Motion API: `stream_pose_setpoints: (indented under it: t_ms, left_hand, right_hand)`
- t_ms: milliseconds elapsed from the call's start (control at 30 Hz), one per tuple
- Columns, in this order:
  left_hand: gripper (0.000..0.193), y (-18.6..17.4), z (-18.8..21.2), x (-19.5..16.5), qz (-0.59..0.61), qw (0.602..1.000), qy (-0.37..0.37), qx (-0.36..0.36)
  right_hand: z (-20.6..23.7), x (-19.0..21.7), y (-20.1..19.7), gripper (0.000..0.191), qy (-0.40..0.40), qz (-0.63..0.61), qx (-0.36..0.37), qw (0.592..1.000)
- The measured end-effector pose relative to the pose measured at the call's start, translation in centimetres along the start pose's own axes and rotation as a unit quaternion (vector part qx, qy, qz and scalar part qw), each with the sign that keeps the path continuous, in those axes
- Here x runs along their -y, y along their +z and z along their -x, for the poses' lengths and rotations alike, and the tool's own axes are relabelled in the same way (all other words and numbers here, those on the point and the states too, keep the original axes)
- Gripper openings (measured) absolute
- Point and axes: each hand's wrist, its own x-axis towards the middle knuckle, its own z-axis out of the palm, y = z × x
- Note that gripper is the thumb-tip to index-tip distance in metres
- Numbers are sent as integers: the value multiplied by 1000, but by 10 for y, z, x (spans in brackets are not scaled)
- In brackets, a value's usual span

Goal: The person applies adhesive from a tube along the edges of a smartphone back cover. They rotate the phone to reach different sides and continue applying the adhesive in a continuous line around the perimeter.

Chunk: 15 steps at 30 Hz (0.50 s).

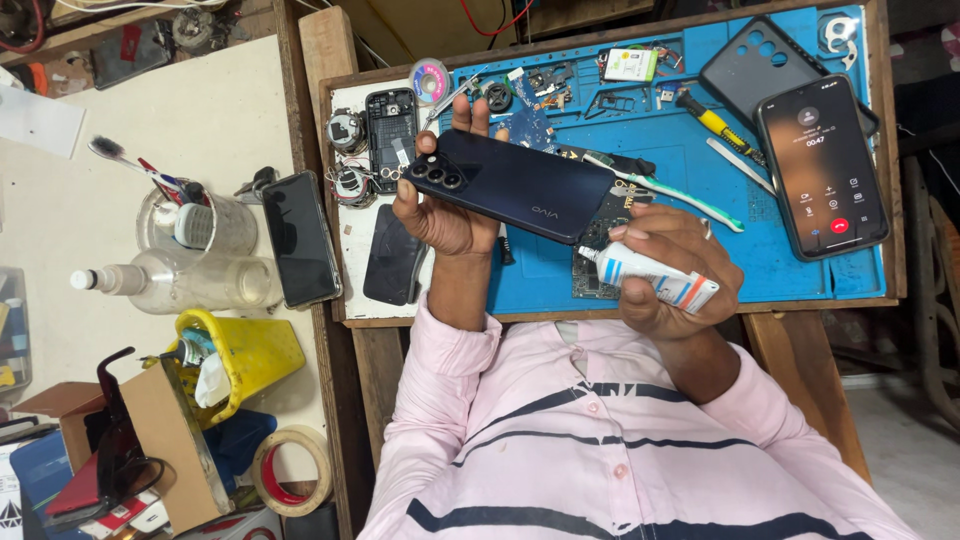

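— What is each hand doing?
— The left hand (445, 215) is closing its grip around a dark blue phone (520, 185), back side facing up, above the blue mat (700, 240) on the tabletop (345, 290). The right hand (680, 275) is gripping a small white tube (650, 278).
— Anything nearby?
— A second phone (822, 165) is lying lit on the mat beside a screwdriver (712, 122).

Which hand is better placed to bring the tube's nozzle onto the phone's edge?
Right. The right hand grips the small white squeeze tube, whose nozzle points at the near edge of the dark blue smartphone. The left hand is occupied holding that phone over the blue work mat.
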Motion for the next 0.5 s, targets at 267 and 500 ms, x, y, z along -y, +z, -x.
stream_pose_setpoints:
  t_ms: [267,500]
  left_hand:
    - [38,0,-1,1,-2,1000,1,4]
    - [37,1,0,1,-8,1000,0,-1]
  right_hand:
    - [0,0,-3,45,4,1,5,1000]
    - [-2,5,-5,43,9,20,28,999]
